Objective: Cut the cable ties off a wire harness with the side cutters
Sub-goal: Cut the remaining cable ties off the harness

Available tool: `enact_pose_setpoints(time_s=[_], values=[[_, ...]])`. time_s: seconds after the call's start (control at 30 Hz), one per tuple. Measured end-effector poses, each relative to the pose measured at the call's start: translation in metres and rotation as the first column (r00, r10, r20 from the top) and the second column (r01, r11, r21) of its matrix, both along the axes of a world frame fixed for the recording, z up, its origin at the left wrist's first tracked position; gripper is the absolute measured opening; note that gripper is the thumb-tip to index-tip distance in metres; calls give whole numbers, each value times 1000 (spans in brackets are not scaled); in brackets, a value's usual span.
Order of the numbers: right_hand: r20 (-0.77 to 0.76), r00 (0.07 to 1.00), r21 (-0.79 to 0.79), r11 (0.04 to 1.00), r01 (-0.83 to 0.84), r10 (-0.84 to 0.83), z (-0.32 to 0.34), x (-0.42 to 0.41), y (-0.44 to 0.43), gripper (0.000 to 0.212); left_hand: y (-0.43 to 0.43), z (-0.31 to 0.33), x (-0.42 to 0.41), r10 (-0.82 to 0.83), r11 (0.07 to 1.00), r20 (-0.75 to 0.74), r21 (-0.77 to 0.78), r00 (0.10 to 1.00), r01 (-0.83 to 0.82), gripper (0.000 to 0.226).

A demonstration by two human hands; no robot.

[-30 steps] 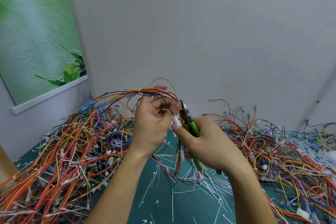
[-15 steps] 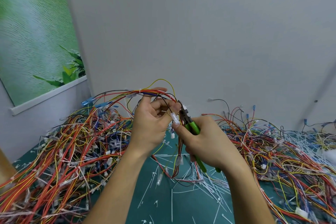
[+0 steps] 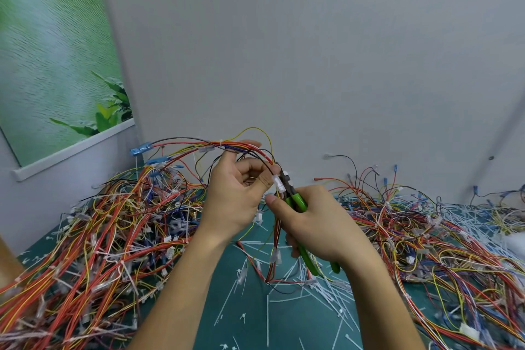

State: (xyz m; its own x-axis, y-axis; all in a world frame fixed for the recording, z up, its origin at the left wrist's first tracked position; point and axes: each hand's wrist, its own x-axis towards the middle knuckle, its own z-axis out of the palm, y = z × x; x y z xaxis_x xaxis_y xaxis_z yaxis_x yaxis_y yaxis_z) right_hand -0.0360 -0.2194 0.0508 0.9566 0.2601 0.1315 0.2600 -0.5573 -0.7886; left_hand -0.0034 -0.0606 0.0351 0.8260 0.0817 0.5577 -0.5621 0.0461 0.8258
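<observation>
Listener: What lies nearest?

Describer: Green mat, below both wrists, strewn with loose white cable ties.

Listener: And the hands?

Describer: Right hand curls round the green handles of the side cutters, whose dark head points up toward the left thumb. Left hand pinches the wire harness between thumb and fingers. The harness arches over its fingertips, then hangs down between both hands. A small white piece on it sits against the cutter head; tie or connector, I cannot tell.

Listener: Further off?

Describer: Tangled wire heaps spread outward from each hand, with a pale grey wall beyond.
</observation>
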Motion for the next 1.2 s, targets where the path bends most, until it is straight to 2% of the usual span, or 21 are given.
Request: enact_pose_setpoints(time_s=[0.33, 0.47, 0.63, 0.97, 1.2], values=[[26, 1000, 37, 999, 8, -8, -1, 0, 3, 47, 0, 2, -3, 28, 1000, -19, -2, 999, -28, 44], [27, 999, 22, 999, -48, 47, 0, -2, 3, 49, 2, 3, -3, 44, 999, -31, 7, 999, -44, 35], [44, 997, 11, 998, -62, 61, 0, -2, 3, 53, 1, 7, -7, 6, 999, -57, -40, 998, -9, 33], [71, 997, 100, 995, 25, -32, -3, 0, 7, 56, 0, 15, -14, -58, 992, -27, -116, 998, 55, 37], [87, 995, 54, 997, -49, 44, 2, -4, 3, 56, 2, 14, -12, -91, 987, -62, -136, 994, 82, 43]])
